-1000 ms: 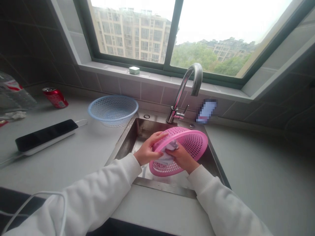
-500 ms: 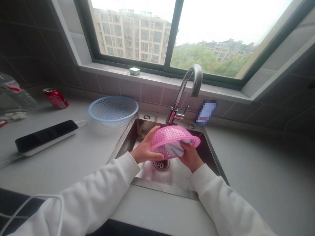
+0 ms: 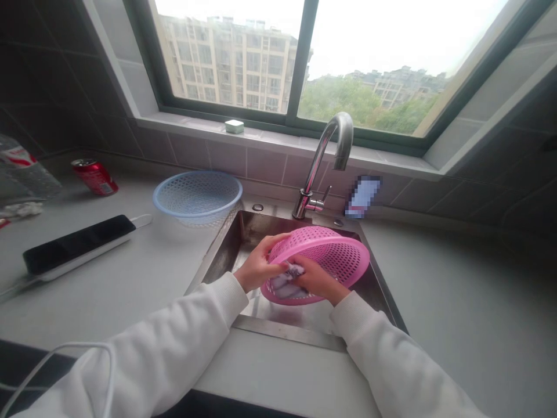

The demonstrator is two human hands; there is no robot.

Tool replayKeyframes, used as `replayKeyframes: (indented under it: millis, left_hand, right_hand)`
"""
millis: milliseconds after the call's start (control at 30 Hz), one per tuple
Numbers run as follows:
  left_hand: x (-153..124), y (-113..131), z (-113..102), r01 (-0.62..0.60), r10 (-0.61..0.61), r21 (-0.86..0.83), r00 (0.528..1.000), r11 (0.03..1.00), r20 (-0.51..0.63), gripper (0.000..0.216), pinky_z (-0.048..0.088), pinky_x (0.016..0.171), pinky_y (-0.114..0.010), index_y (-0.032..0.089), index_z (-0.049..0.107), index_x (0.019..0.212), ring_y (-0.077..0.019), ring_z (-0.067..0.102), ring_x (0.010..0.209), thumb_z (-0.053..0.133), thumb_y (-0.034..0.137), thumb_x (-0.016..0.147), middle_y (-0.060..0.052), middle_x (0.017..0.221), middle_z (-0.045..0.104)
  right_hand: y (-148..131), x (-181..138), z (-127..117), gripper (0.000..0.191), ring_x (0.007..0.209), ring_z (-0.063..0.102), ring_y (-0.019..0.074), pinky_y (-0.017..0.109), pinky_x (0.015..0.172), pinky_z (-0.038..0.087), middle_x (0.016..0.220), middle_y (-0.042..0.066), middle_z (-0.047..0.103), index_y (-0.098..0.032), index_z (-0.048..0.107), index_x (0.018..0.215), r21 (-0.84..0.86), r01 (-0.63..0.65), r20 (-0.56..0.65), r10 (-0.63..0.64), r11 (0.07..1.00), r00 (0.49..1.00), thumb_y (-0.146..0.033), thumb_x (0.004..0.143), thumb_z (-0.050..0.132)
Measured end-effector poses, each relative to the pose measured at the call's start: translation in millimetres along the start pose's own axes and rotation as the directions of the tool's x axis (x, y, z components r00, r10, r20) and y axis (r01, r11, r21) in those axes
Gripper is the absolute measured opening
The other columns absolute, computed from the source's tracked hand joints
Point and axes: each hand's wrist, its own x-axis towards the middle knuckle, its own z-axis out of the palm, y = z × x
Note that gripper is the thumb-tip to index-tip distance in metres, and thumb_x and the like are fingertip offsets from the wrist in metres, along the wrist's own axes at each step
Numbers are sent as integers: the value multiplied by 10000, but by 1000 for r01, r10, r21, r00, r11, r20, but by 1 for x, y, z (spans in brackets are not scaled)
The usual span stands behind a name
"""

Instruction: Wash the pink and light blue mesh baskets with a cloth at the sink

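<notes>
While your left hand [image 3: 260, 268] grips the rim of the pink basket [image 3: 335, 255] at its 9 o'clock edge, fingers curled over the lip, your right hand [image 3: 315, 278] presses a pale cloth [image 3: 285, 278] against the mesh near 7 o'clock, fingers closed on the wad. The basket hangs tilted over the sink [image 3: 243, 232], its open side turned toward you, well clear of the steel floor.

To wipe it well, keep the left grip firm so the thin plastic does not flex away from the cloth, and turn the basket a little at a time rather than stretching the right wrist. Work the cloth along the rows of holes, since that is where dirt would likely lodge. Hold it low over the basin so drips should fall inside.

Straight ahead at 12 o'clock the tap [image 3: 335, 133] arches over the sink, its spout just behind the basket, and no water shows from it. At 10 o'clock a blue basket [image 3: 198, 194] sits on the grey counter [image 3: 130, 273] touching the sink's corner. Farther left lie a dark phone [image 3: 78, 247] on a white strip and a red can [image 3: 94, 176] on its side. On the tiled sill at 11 o'clock rests a small white block [image 3: 234, 126], below a wide window onto apartment blocks and trees.
</notes>
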Motion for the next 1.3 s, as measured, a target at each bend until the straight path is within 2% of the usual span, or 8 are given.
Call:
replayKeyframes:
  millis: [167, 267, 367, 433, 600, 833, 1100, 1300]
  left_hand:
    - [2, -1, 1, 30, -29, -71, 999, 997, 26, 795, 408, 1139, -510, 247, 635, 1387, -392, 547, 1302, 882, 487, 670, -123, 1390, 613]
    - [1, -2, 0, 35, -34, -63, 999, 997, 7, 774, 393, 1151, -518, 236, 641, 1383, -389, 555, 1291, 866, 479, 684, -124, 1360, 633]
    - [1, 0, -1, 22, -22, 36, 1000, 999, -16, 729, 367, 1176, -509, 227, 675, 1349, -379, 556, 1287, 871, 441, 680, -119, 1333, 632]
    - [0, 2, 0, 25, -25, 72, 1000, 997, -8, 716, 369, 1177, -501, 238, 675, 1352, -370, 564, 1278, 864, 417, 685, -110, 1329, 627]
    - [2, 2, 1, 44, -43, 40, 999, 998, -10, 717, 388, 1153, -501, 235, 674, 1359, -363, 590, 1233, 840, 387, 678, -107, 1290, 656]
    - [2, 2, 3, 104, -104, 6, 993, 995, -49, 702, 392, 1158, -496, 208, 695, 1332, -372, 581, 1273, 850, 343, 660, -126, 1333, 662]
    - [5, 7, 3, 115, -122, -149, 992, 982, -40, 750, 416, 1138, -490, 198, 682, 1346, -380, 596, 1262, 866, 437, 659, -127, 1330, 692]
    - [4, 4, 2, 159, -165, -77, 984, 984, -72, 745, 409, 1145, -500, 185, 681, 1345, -390, 576, 1295, 869, 370, 649, -140, 1365, 673]
  right_hand:
    - [-6, 0, 0, 487, 1130, 674, 286, 472, 1001, 542, 1254, 83, 707, -251, 631, 1266, 500, 147, -105, -109, 854, 988, -365, 806, 743]
    - [-4, 1, 2, 410, 1076, 675, 289, 482, 985, 532, 1171, 72, 739, -251, 696, 1177, 165, 78, -8, -78, 983, 997, -226, 773, 757]
    - [1, 0, 4, 351, 986, 675, 304, 521, 954, 518, 1077, 96, 768, -233, 757, 1065, -215, 32, 19, -29, 976, 999, -84, 759, 670]
    - [1, -1, 3, 350, 970, 678, 299, 508, 938, 530, 1072, 97, 768, -235, 757, 1061, -205, 40, 3, -40, 978, 999, -79, 765, 657]
    - [-8, -2, 0, 454, 1058, 694, 274, 458, 949, 559, 1206, 83, 731, -239, 644, 1264, 179, 111, -108, -92, 978, 990, -290, 823, 737]
    - [5, 3, 4, 447, 1044, 694, 340, 554, 1015, 491, 1126, 100, 765, -256, 777, 1018, -309, 96, 54, -83, 946, 995, 10, 674, 670]
    - [-6, 0, 0, 489, 1113, 679, 258, 444, 993, 542, 1250, 71, 709, -249, 611, 1295, 218, 130, -80, -115, 967, 990, -272, 819, 723]
    - [5, 1, 0, 438, 1095, 669, 327, 549, 1011, 488, 1207, 84, 744, -262, 738, 1118, -330, 33, 84, -5, 943, 996, -65, 733, 668]
